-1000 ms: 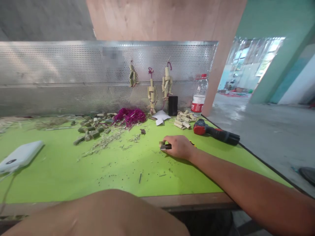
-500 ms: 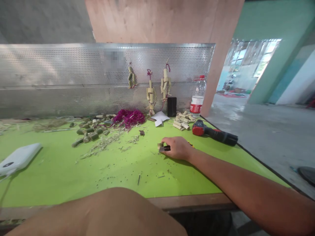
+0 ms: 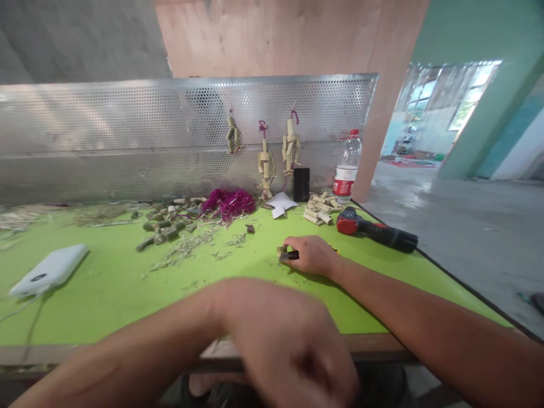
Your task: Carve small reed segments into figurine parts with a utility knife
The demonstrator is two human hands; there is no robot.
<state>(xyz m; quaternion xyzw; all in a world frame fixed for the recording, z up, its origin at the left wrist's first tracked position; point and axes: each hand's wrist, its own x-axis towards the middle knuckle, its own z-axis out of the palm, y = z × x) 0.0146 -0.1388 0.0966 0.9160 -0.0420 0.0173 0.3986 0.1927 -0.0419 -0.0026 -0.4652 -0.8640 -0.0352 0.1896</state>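
My right hand [image 3: 312, 255] rests on the green table top [image 3: 110, 294], closed round a small dark-bladed tool [image 3: 289, 256]. A short pale stick piece [image 3: 279, 250] sits at the tool's tip, by my fingertips. Close to the camera, over the table's front edge, my left hand [image 3: 289, 340] is bent down and blurred by motion. Its fingers curl underneath, and what they hold, if anything, is hidden. Cut stick pieces [image 3: 168, 232] and shavings lie beyond it.
Behind are purple string [image 3: 229, 204], a white paper [image 3: 280, 204], pale cut sticks [image 3: 318, 208], a bottle [image 3: 345, 175] and a cordless drill [image 3: 376, 229]. Stick figures [image 3: 291, 144] hang on the perforated metal panel [image 3: 127, 141]. A white power bank [image 3: 51, 271] lies left.
My left hand has come into view at the bottom, where only the arm showed before. The view has shifted slightly left. My right hand keeps its grip and place.
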